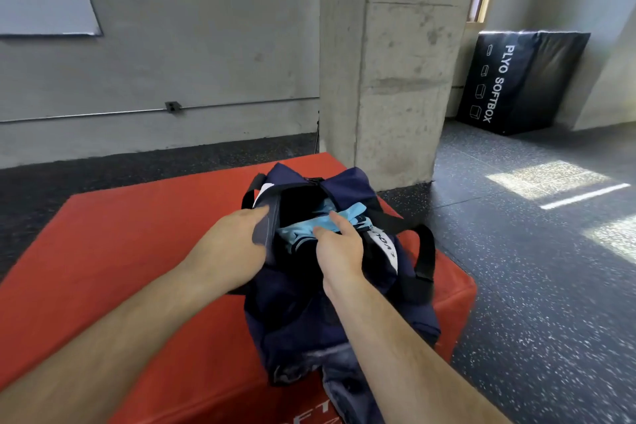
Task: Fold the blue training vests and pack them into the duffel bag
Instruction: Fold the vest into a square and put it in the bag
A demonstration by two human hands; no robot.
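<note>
Navy fabric duffel bag (pixel 292 303) lying unzipped on a red padded box (pixel 137 251). Left hand (pixel 230 241) grips the opening's left rim; right hand (pixel 339 246) pinches a light-blue training vest (pixel 296 231) partly inside the opening.

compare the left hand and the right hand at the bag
The left hand grips the opening edge of the duffel bag; the right hand pinches the blue vest in the opening. The left hand is outside the bag, the right hand over its mouth. Both are bare.
</note>
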